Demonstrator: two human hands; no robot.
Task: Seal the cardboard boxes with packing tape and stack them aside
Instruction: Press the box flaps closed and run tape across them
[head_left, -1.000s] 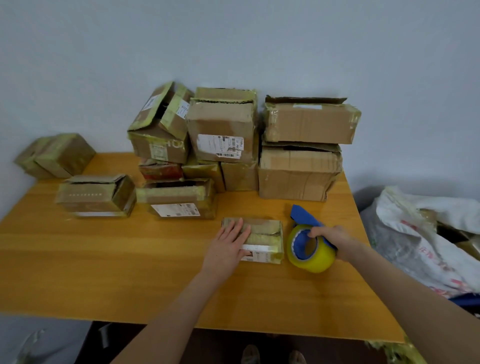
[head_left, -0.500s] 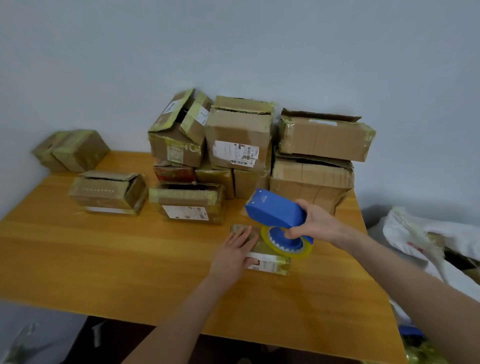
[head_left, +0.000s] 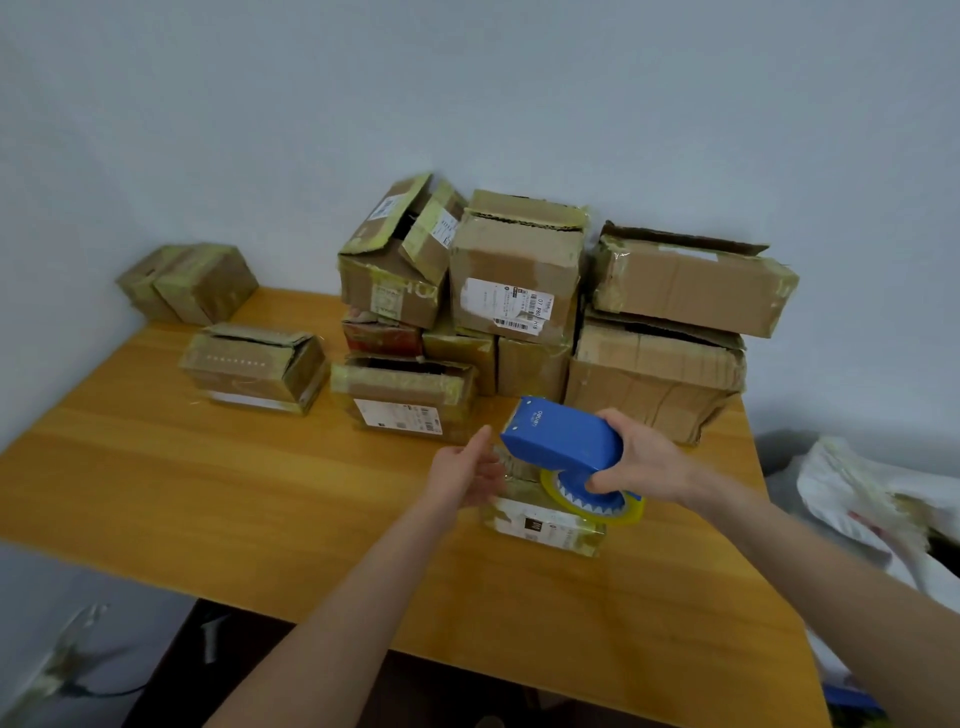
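Right hand: your right hand (head_left: 641, 457) grips the blue tape dispenser (head_left: 563, 434), fingers curled round its body, with the yellow tape roll (head_left: 592, 501) hanging beneath it.
Left hand: your left hand (head_left: 467, 467) is spread, fingers straight, holding nothing, at the left end of the small box (head_left: 545, 525); you cannot tell whether it touches the cardboard.
Box in work: the small box lies flat on the table (head_left: 208, 493), near its front edge and in front of the pile; the roll sits over its right end.
Step in hand: you seem to be bringing the tape to this box; no fresh strip can be made out on it.
Done so far: hard to judge, as every box wears old yellowish tape; the corner box (head_left: 187, 280) at the far left looks closed.
Left to do: most of it, by the look. The tilted box (head_left: 400, 249) on top of the pile gapes open, the long box (head_left: 691, 278) has a raised flap, and the labelled box (head_left: 405, 397) and the low box (head_left: 254, 366) show open top seams.
Stacking: no tidy stack of sealed boxes shows; the back pile is loose and uneven.
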